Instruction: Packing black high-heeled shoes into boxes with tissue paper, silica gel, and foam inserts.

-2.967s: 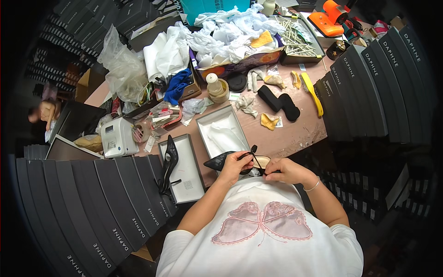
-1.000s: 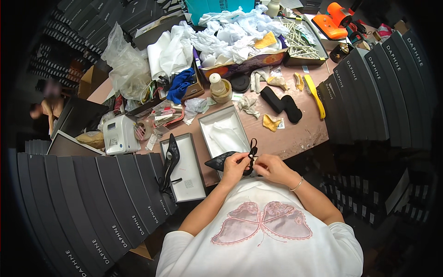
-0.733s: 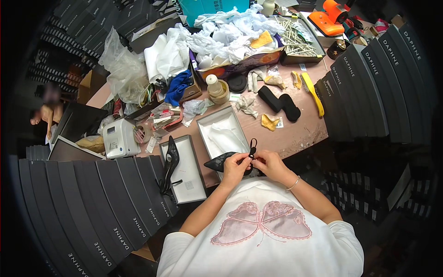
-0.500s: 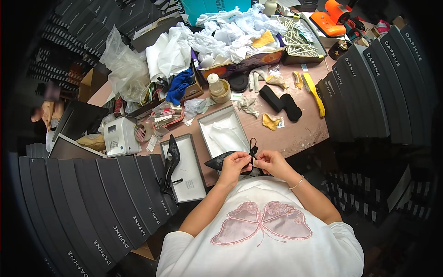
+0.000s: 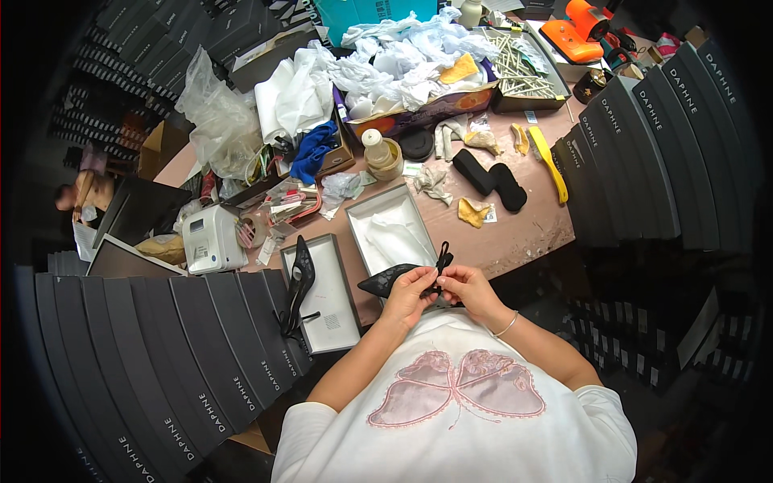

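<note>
A black shoe (image 5: 396, 279) is being held in both hands at the near edge of the table (image 5: 515, 233).

The shoe is being gripped by the left hand (image 5: 409, 288), fingers closed around its rear part; its black strap (image 5: 442, 259) is being pinched between the fingertips of the right hand (image 5: 465, 287); the pointed toe is lying just beside an open grey box (image 5: 392, 234) lined with white paper; a second black shoe (image 5: 299, 282) is resting across the box lid (image 5: 326, 293) to the left; a white label printer (image 5: 209, 240) is standing further left.
</note>
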Tool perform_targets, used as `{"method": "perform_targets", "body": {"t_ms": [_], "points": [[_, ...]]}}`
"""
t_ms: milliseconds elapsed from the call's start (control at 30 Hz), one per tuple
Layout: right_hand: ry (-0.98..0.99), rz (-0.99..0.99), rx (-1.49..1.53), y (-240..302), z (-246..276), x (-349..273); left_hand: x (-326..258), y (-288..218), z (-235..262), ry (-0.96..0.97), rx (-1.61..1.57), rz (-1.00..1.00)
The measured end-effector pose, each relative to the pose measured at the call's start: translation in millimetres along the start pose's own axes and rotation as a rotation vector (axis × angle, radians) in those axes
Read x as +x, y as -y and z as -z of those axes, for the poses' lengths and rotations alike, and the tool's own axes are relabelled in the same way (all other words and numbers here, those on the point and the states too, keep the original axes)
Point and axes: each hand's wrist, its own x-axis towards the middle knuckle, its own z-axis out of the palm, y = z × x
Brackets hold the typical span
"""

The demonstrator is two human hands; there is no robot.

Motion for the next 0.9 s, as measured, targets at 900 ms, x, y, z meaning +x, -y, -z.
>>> {"method": "perform_targets", "body": {"t_ms": [900], "points": [[-0.101, 0.719, -1.01, 32.4, 8.8, 5.9, 10.1, 8.2, -4.0, -0.054, 0.572, -0.617]]}}
